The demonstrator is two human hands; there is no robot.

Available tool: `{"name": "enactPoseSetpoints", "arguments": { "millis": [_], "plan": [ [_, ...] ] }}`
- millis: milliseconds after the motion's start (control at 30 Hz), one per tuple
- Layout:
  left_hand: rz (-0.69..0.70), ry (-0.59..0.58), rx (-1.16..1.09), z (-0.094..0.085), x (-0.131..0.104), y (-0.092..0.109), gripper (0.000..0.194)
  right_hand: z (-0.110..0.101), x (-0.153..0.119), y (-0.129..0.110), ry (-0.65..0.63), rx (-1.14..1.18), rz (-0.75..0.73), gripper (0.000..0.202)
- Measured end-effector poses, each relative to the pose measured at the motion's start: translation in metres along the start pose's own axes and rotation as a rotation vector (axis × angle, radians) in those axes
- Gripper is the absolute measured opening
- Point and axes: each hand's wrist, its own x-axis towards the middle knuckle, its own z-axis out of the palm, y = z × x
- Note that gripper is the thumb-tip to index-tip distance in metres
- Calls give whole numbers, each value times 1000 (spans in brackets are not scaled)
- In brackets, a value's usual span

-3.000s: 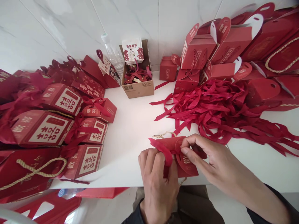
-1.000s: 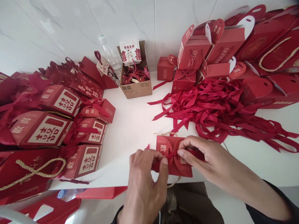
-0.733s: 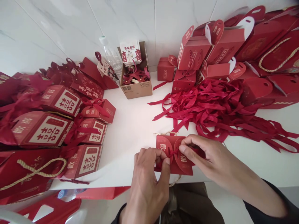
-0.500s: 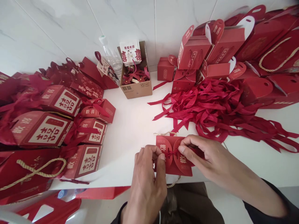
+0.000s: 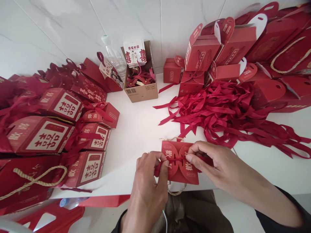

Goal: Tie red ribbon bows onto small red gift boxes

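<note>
A red gift box point(image 5: 180, 176) with gold characters lies at the table's front edge, two rounded flaps meeting on its top. Across the slots runs a red ribbon point(image 5: 178, 159), crossed at the middle. My left hand point(image 5: 152, 181) pinches one end of it on the left side, thumb against forefinger. My right hand point(image 5: 211, 161) pinches the other end on the right, with part of the ribbon hidden behind its fingers. A twisted cream cord point(image 5: 178, 193) shows below the box and again above it.
Loose red ribbons point(image 5: 218, 110) form a large heap at right. Finished-looking ribboned boxes point(image 5: 88, 170) stand in rows at left. A cardboard box point(image 5: 142, 94) and a plastic bottle point(image 5: 114, 55) are by the wall. More red boxes point(image 5: 202, 51) are stacked back right.
My left hand has moved slightly left, away from the box's middle, and the ribbon now lies straighter and tauter across the flaps. My right hand stays almost in place.
</note>
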Motion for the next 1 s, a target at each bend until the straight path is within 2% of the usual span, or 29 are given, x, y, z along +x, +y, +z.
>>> {"name": "enactPoseSetpoints", "arguments": {
  "millis": [200,433,667,833,1000],
  "plan": [
    [44,5,1,0,-1,0,8,-1,-1,-1,-13,-14,19,29],
    [13,-108,-44,-14,1,2,15,-1,-1,0,-30,10,35,27],
    [4,-106,-56,-6,6,9,10,2,0,-4,-29,4,60,26],
    [29,-139,-83,-5,10,14,17,2,2,-6,4,11,47,21],
    [-43,-166,-221,-7,13,16,25,3,1,-5,6,35,26,24]
  ]
}}
